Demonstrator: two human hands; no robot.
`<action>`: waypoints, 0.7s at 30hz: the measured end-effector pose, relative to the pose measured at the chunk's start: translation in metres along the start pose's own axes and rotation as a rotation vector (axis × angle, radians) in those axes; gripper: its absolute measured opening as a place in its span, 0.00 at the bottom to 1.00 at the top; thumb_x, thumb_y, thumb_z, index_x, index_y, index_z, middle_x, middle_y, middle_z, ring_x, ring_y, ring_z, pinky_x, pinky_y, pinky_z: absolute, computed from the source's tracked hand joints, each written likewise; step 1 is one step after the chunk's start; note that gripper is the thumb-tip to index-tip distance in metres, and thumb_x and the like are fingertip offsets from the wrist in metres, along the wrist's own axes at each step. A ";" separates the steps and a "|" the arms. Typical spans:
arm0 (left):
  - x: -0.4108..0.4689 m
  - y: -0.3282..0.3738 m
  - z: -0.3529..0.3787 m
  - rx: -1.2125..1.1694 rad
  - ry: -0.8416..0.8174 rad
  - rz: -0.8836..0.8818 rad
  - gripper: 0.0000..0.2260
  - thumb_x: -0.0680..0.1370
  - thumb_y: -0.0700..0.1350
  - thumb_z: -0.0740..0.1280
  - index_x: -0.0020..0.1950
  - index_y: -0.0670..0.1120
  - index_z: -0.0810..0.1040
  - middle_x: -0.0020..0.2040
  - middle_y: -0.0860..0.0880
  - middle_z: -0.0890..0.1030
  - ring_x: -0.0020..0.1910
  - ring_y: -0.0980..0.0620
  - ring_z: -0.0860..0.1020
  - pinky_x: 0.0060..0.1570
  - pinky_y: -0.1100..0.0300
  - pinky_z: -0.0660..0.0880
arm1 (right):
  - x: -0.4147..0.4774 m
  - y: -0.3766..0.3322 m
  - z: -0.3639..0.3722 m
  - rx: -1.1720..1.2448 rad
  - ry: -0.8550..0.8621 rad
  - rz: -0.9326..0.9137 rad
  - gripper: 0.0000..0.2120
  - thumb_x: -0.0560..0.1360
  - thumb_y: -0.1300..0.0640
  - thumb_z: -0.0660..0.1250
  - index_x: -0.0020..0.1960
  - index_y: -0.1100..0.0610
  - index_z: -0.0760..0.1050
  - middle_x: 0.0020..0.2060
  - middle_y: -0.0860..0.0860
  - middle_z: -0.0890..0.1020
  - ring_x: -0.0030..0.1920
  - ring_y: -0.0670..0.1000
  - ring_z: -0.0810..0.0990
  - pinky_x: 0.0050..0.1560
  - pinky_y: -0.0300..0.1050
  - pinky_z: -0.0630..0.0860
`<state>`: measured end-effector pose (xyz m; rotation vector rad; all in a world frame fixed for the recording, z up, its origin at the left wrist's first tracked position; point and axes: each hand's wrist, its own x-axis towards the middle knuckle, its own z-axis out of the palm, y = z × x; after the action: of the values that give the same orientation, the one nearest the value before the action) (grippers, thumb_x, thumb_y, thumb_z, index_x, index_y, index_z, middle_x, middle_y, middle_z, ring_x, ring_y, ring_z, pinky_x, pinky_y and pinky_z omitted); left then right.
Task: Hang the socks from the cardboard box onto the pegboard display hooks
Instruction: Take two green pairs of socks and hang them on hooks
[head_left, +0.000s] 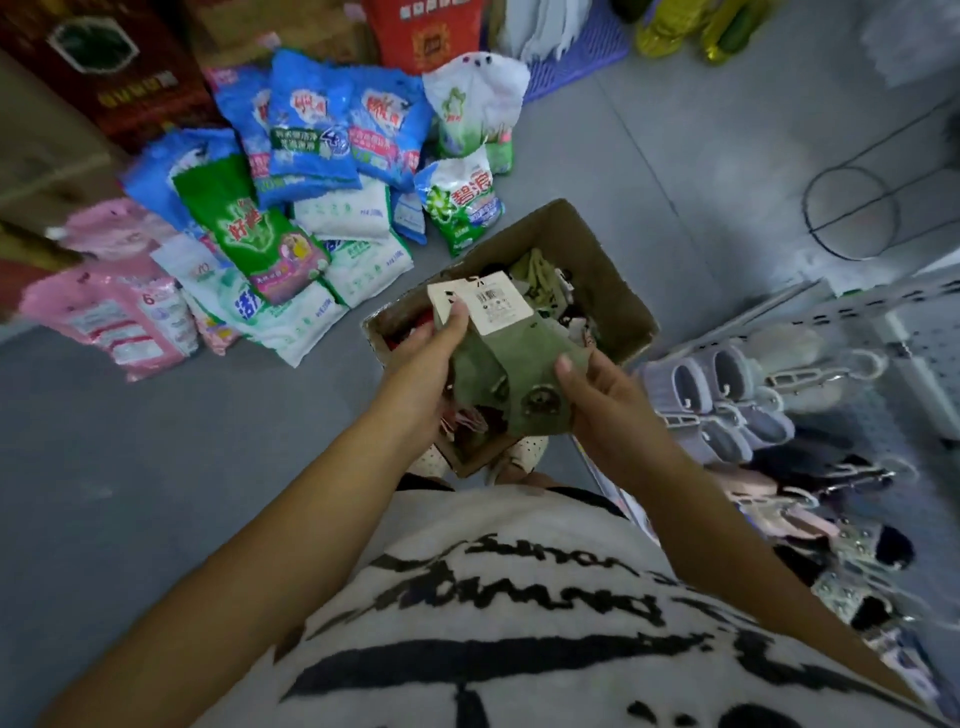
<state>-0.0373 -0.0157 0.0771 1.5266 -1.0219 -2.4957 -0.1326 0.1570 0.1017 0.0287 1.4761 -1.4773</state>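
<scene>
A pair of green socks (506, 379) with a white card label (485, 301) is held above the cardboard box (597, 265). My left hand (426, 364) grips the label end, thumb on the card. My right hand (597, 400) pinches the toe end from the right. The open box stands on the floor in front of me, with several more sock pairs inside. The white pegboard (914, 312) runs along the right side. Slippers and socks (727, 395) hang from its hooks.
A heap of detergent bags (291, 208) lies on the grey floor to the left of the box. Red and brown cartons (104, 67) stand behind it. A wire ring rack (852, 213) sits at the upper right. Bare floor (130, 467) lies to my left.
</scene>
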 end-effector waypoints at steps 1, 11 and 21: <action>0.000 0.003 -0.001 0.088 -0.004 0.047 0.17 0.78 0.55 0.72 0.64 0.49 0.82 0.56 0.48 0.87 0.55 0.48 0.85 0.60 0.47 0.80 | -0.009 0.004 0.001 -0.058 0.034 -0.037 0.22 0.77 0.48 0.66 0.66 0.58 0.74 0.59 0.57 0.84 0.60 0.57 0.83 0.61 0.56 0.79; -0.041 0.006 0.011 0.578 -0.432 0.345 0.05 0.80 0.47 0.71 0.56 0.52 0.83 0.52 0.52 0.88 0.52 0.52 0.86 0.46 0.60 0.83 | -0.068 0.032 0.026 0.020 0.430 -0.279 0.18 0.75 0.42 0.69 0.56 0.54 0.82 0.52 0.50 0.87 0.53 0.50 0.86 0.55 0.43 0.82; -0.103 -0.034 0.051 0.849 -0.639 0.516 0.07 0.84 0.45 0.65 0.57 0.49 0.83 0.48 0.59 0.87 0.47 0.60 0.84 0.44 0.69 0.78 | -0.168 0.067 0.008 0.128 1.081 -0.497 0.12 0.75 0.53 0.75 0.36 0.56 0.79 0.32 0.48 0.80 0.34 0.44 0.75 0.36 0.33 0.73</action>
<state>-0.0159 0.0741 0.1539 0.3152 -2.3968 -2.2565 -0.0027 0.2689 0.1604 0.6717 2.3411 -2.1071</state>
